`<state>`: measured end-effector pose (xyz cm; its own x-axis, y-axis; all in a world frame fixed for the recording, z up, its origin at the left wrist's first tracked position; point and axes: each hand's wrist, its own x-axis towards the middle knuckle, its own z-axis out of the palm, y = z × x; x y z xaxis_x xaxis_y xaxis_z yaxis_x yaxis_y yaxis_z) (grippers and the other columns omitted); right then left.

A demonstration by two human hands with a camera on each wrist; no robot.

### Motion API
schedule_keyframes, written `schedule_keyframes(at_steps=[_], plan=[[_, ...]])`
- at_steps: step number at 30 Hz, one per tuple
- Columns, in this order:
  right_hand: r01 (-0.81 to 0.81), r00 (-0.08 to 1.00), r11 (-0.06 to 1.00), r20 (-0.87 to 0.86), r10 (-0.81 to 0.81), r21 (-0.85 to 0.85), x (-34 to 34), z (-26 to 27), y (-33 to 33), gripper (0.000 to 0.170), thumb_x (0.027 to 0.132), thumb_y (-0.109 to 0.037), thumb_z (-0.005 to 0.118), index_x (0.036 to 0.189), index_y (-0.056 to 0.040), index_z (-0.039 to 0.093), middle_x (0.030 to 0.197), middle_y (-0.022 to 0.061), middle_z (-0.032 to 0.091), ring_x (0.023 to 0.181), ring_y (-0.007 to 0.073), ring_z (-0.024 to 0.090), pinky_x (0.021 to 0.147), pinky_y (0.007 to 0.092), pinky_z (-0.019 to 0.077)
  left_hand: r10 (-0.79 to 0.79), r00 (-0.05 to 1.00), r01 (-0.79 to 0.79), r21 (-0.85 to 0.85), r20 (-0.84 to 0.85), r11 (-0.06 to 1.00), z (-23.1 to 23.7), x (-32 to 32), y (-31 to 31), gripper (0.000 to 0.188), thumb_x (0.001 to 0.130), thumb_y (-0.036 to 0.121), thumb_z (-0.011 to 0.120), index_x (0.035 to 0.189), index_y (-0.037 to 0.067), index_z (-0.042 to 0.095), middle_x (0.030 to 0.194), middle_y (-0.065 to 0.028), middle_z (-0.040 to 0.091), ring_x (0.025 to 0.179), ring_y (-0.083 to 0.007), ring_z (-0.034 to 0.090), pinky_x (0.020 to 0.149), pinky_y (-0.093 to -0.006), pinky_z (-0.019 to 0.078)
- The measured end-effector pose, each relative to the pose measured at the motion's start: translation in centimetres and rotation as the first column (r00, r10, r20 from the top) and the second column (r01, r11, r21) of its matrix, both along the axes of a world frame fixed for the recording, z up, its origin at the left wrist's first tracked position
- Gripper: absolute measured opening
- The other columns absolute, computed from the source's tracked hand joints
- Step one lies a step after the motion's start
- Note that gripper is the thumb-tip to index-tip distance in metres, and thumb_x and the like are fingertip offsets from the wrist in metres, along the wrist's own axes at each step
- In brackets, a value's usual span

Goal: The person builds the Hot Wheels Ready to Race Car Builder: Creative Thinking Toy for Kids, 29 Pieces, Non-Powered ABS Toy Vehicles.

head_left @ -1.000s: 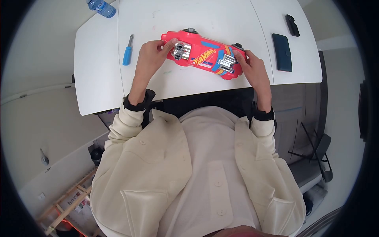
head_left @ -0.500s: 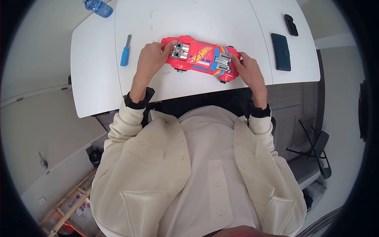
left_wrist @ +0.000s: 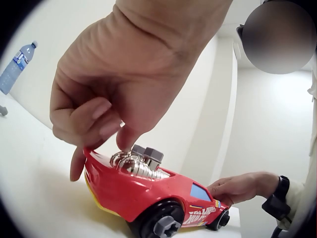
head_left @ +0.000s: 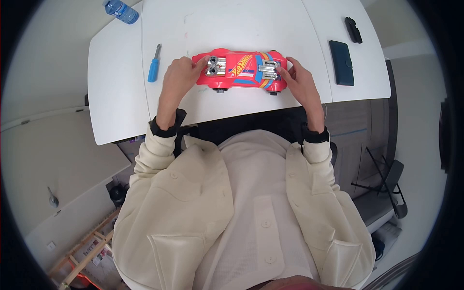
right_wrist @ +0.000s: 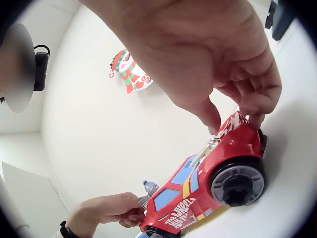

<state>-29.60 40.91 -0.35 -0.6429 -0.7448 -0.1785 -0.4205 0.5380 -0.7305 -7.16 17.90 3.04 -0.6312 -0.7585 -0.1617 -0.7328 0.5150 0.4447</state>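
Observation:
A red toy car [head_left: 244,72] with Hot Wheels lettering, blue windows and chrome engine parts stands roof up on the white table [head_left: 246,24]. My left hand [head_left: 181,77] grips its left end, the thumb by the chrome engine block [left_wrist: 141,166] and a finger down over the end. At the other end, my right hand [head_left: 303,84] pinches the body, thumb on top and fingers curled over the edge. Black wheels with grey hubs [left_wrist: 166,227] show along the side near me. A blue-handled screwdriver [head_left: 153,70] lies left of my left hand.
A water bottle [head_left: 121,11] is at the table's far left corner. On the right lie a dark blue case [head_left: 341,63] and a small black object [head_left: 353,30]. The table's near edge runs just in front of my body. A folding chair [head_left: 386,183] stands right.
The car has rolled from tilted, with its far-side wheels showing, to upright with its near-side wheels showing. It has turned straighter across the table, both hands staying on its ends.

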Motion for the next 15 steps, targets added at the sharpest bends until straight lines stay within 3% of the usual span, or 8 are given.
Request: schedule_keyframes(at_steps=[4, 6, 7, 9, 10, 12, 15], plan=[[0.005, 0.999, 0.992, -0.049, -0.011, -0.124, 0.4, 0.5, 0.2, 0.057, 0.092, -0.028, 0.074, 0.135, 0.0043, 0.056, 0.102, 0.0189, 0.071, 0.079, 0.0234, 0.069, 0.068, 0.0336, 0.054, 0.029, 0.998, -0.023, -0.108, 0.062, 0.994, 1.7, 0.7, 0.8, 0.059, 0.094, 0.045, 0.067, 0.063, -0.005, 0.066, 0.057, -0.0221, 0.061, 0.055, -0.0394, 0.064, 0.053, -0.0451, 0.0493], [-0.006, 0.999, 0.984, 0.044, 0.014, -0.18, 0.4, 1.6, 0.2, 0.058, 0.09, -0.026, 0.077, 0.136, 0.0032, 0.056, 0.114, 0.018, 0.07, 0.089, 0.0218, 0.07, 0.073, 0.0324, 0.0561, 0.092, 0.981, -0.062, -0.176, 0.168, 0.983, 4.6, -0.3, 2.4, 0.05, 0.09, 0.046, 0.072, 0.08, -0.004, 0.071, 0.069, -0.0226, 0.068, 0.064, -0.0387, 0.069, 0.06, -0.0451, 0.0535], [-0.003, 0.999, 0.983, 0.04, 0.011, -0.182, 0.4, 1.8, 0.3, 0.058, 0.09, -0.026, 0.077, 0.136, 0.0032, 0.056, 0.114, 0.018, 0.07, 0.089, 0.0218, 0.07, 0.073, 0.0324, 0.0561, 0.088, 0.982, -0.058, -0.177, 0.165, 0.982, 4.5, -0.4, 2.8, 0.05, 0.09, 0.046, 0.072, 0.08, -0.004, 0.071, 0.069, -0.0226, 0.068, 0.064, -0.0387, 0.069, 0.06, -0.0451, 0.0535], [-0.104, 0.994, 0.953, -0.05, 0.094, -0.285, 0.6, 2.5, 0.7, 0.053, 0.091, -0.021, 0.076, 0.134, 0.0022, 0.058, 0.115, 0.0157, 0.071, 0.096, 0.0213, 0.07, 0.078, 0.0328, 0.0576, -0.059, 0.987, 0.028, -0.203, -0.149, 0.979, 3.9, -0.2, 3.5, 0.051, 0.087, 0.044, 0.076, 0.105, -0.003, 0.07, 0.095, -0.0237, 0.071, 0.08, -0.037, 0.07, 0.068, -0.0433, 0.0552], [-0.102, 0.994, 0.953, -0.054, 0.09, -0.287, 0.8, 3.4, 0.9, 0.053, 0.091, -0.021, 0.076, 0.134, 0.0022, 0.058, 0.115, 0.0157, 0.071, 0.096, 0.0213, 0.07, 0.078, 0.0328, 0.0576, -0.063, 0.986, 0.03, -0.206, -0.153, 0.978, 3.7, -0.1, 4.2, 0.051, 0.087, 0.044, 0.076, 0.105, -0.003, 0.07, 0.095, -0.0237, 0.071, 0.08, -0.037, 0.07, 0.068, -0.0433, 0.0552], [-0.133, 0.991, 0.906, -0.076, 0.112, -0.401, 1.3, 5.9, 1.2, 0.045, 0.091, -0.016, 0.074, 0.131, 0.0009, 0.061, 0.118, 0.0142, 0.071, 0.102, 0.0208, 0.069, 0.081, 0.0321, 0.0577, -0.177, 0.967, 0.145, -0.178, -0.181, 0.973, 3.4, 0.1, 5.4, 0.054, 0.083, 0.032, 0.081, 0.124, 0.001, 0.064, 0.089, -0.0148, 0.064, 0.076, -0.025, 0.065, 0.064, -0.0391, 0.049], [-0.112, 0.994, 0.858, -0.056, 0.097, -0.502, 1.6, 7.9, 2.0, 0.039, 0.094, -0.017, 0.072, 0.13, -0.0056, 0.063, 0.119, 0.007, 0.071, 0.102, 0.0155, 0.067, 0.085, 0.032, 0.0551, -0.252, 0.962, 0.226, -0.219, -0.103, 0.949, 2.8, 0.2, 5.3, 0.058, 0.079, 0.032, 0.084, 0.123, 0.0, 0.064, 0.095, -0.0144, 0.059, 0.076, -0.0259, 0.061, 0.067, -0.04, 0.0492]])
